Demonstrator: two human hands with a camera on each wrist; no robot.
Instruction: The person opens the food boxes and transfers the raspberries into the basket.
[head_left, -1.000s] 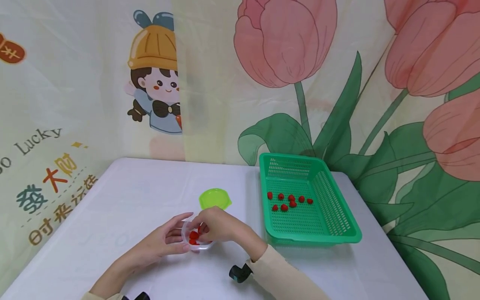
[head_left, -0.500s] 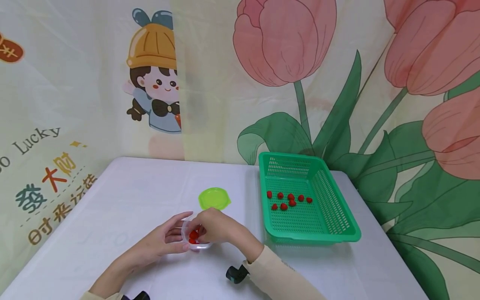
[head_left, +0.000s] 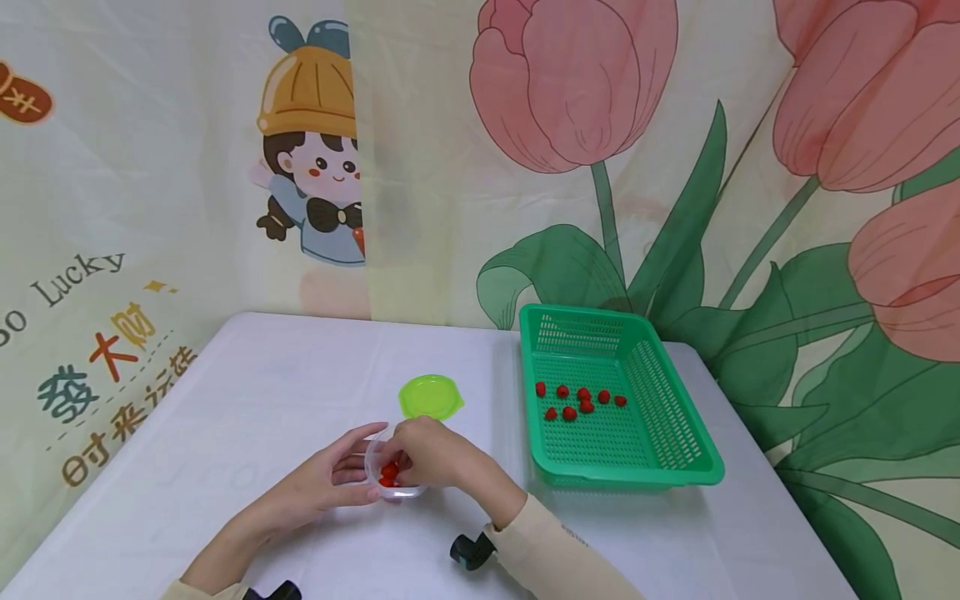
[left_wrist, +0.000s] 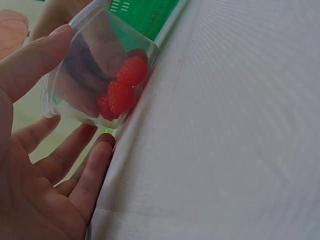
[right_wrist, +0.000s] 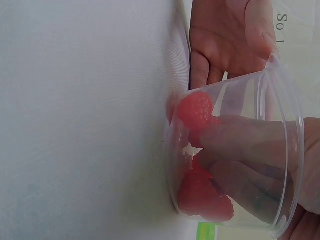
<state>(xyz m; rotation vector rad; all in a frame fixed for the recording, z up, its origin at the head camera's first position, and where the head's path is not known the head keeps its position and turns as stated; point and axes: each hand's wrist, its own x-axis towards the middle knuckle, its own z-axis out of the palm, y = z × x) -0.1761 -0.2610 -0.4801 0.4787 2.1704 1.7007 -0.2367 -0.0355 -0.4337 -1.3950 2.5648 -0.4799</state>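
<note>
A clear plastic tub (head_left: 405, 492) stands on the white-covered table with several red raspberries (right_wrist: 195, 110) at its bottom. My left hand (head_left: 330, 481) holds the tub from the left, its thumb at the rim and its other fingers spread along the far side. From above on the right, my right hand (head_left: 435, 452) reaches into the tub. Through the clear wall in the right wrist view, its fingertips are down among the berries and pinch at a raspberry, which they partly hide. Just behind the tub lies a light green lid (head_left: 431, 395).
To the right stands a green perforated basket (head_left: 630, 478) with several raspberries (head_left: 569, 413) scattered on its floor. A printed curtain (head_left: 420, 208) with tulips hangs behind the table. Near the front, a black wrist camera (head_left: 471, 552) sits at the right sleeve.
My right hand dips slightly lower into the tub than a second ago. The left hand, tub, lid and basket hold their places.
</note>
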